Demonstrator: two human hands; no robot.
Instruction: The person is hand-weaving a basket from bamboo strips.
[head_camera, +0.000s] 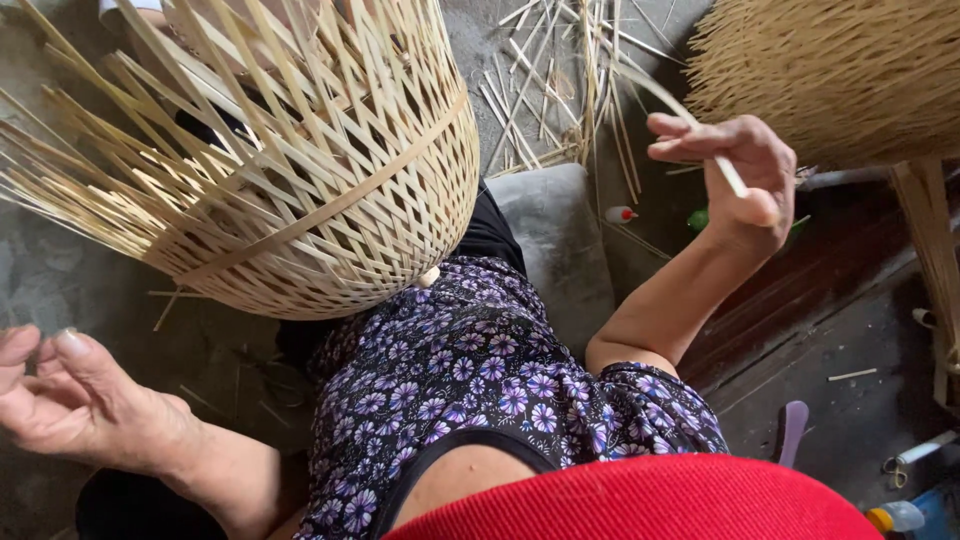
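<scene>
A half-woven bamboo basket (330, 180) rests on my lap at the upper left, with its unwoven strip ends (60, 170) fanning out to the left. My right hand (735, 170) is raised to the right of the basket and pinches a thin bamboo strip (660, 95) that curves up and left. Low at the left edge, below the basket, my left hand (70, 400) has loosely curled fingers and nothing visible in it. It touches nothing.
A second large bamboo piece (840, 70) fills the top right above a wooden post (935, 250). Loose bamboo strips (560, 90) lie on the floor behind a grey cushion (555, 240). A small red-capped bottle (620, 214) and another bottle (895, 515) lie on the floor.
</scene>
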